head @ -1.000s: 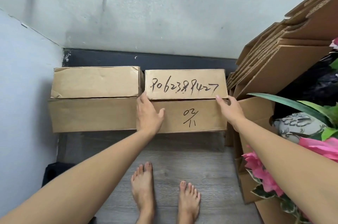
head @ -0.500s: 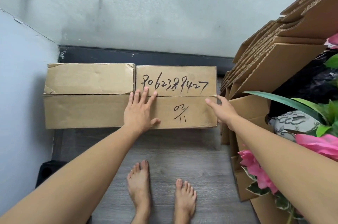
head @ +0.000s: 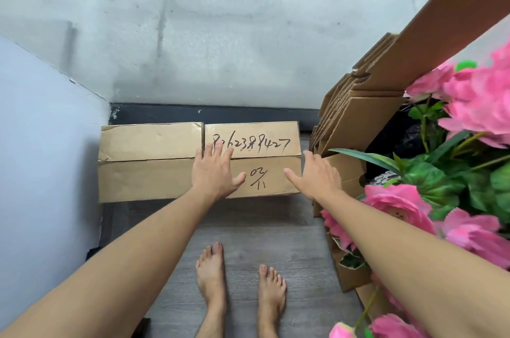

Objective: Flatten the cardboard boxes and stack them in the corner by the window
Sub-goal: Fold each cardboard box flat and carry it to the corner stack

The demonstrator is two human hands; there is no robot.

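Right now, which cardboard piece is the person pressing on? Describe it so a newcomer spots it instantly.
Look to the corner where the grey concrete wall meets the floor. A flattened box lies there along the dark baseboard, with the left hand flat on it. Unlike the plain cardboard leaning at the right, it carries handwritten black digits.

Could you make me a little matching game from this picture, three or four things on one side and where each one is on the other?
Things:
1. left hand
2. right hand
3. pink flowers
4. bare feet

Places:
A. on the grey floor boards
B. at the flattened box's right edge
C. far right of the view
D. flat on the flattened box, fingers spread

Pairs: 1-D, 2-B, 3-C, 4-A
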